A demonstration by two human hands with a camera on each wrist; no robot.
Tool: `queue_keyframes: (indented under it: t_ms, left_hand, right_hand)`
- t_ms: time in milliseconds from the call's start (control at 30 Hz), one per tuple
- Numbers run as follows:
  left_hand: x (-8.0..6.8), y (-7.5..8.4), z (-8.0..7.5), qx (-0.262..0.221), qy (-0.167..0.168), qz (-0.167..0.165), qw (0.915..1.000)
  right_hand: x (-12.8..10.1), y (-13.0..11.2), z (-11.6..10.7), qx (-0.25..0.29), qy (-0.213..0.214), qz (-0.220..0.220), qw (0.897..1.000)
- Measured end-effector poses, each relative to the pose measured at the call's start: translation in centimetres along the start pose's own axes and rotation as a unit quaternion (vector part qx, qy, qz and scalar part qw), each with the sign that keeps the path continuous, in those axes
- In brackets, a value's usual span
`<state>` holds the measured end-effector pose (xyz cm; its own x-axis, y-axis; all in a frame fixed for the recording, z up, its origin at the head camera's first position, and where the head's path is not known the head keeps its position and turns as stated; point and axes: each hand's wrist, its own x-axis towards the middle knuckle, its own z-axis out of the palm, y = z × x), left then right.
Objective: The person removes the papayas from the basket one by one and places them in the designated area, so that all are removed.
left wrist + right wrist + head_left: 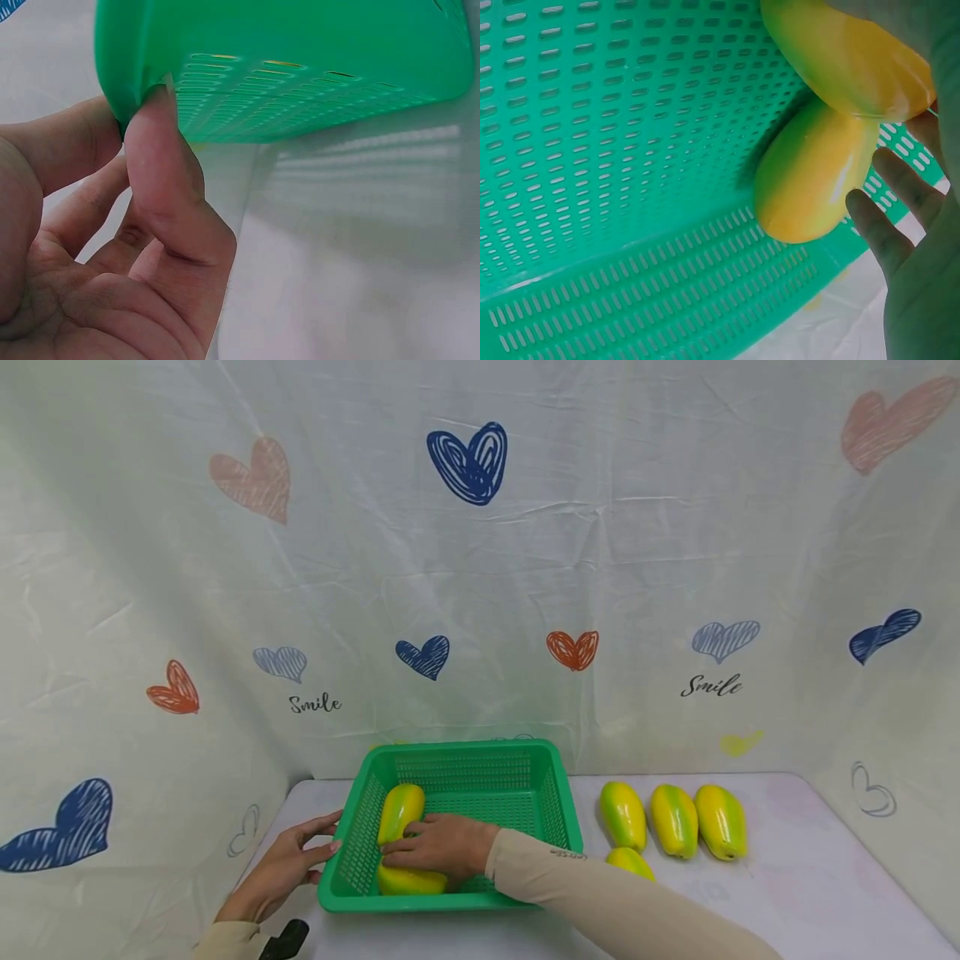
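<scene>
A green slotted basket [558, 806] stands on the white table. Two yellow-green fruits lie in its left half: one lengthwise [400, 810], one crosswise at the front [408, 882]. My right hand [442, 847] reaches into the basket and lies over the front fruit [847, 60], fingers [881, 225] draped round it and close to the other fruit [810, 176]. My left hand [288, 864] is outside the basket's left side. Its fingers are loosely spread, and its thumb [161, 161] touches the basket's corner rim [135, 82].
Several more yellow-green fruits lie on the table right of the basket: three in a row [673, 820] and one nearer [630, 862]. A white cloth with printed hearts [468, 464] walls in the back and sides. A black object [285, 939] sits by my left wrist.
</scene>
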<state>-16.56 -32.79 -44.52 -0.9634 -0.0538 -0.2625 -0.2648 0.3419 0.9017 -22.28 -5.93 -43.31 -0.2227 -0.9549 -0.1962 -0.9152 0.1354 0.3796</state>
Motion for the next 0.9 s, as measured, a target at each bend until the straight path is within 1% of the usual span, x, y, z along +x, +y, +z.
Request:
queue_keyframes:
  t_ms: [233, 333, 500, 733, 900]
  left_hand:
    - [0.1, 0.2, 0.2, 0.001, -0.001, 0.000, 1.0000]
    - [0.1, 0.3, 0.3, 0.004, -0.001, -0.001, 1.0000]
    - [0.2, 0.4, 0.4, 0.010, 0.001, -0.007, 0.9999]
    - [0.3, 0.2, 0.3, 0.012, 0.001, -0.009, 0.9999]
    - [0.3, 0.1, 0.0, 0.019, 0.006, -0.019, 0.9996]
  right_hand:
    - [-0.3, 0.2, 0.2, 0.001, 0.000, 0.009, 1.000]
    - [-0.6, 0.2, 0.2, -0.002, -0.011, 0.019, 1.000]
    - [-1.2, 0.4, 0.1, 0.010, -0.035, 0.030, 0.999]
    - [-3.3, 1.2, -0.3, 0.072, -0.055, 0.043, 0.995]
    - [-5.3, 2.0, -0.7, 0.094, -0.032, 0.062, 0.993]
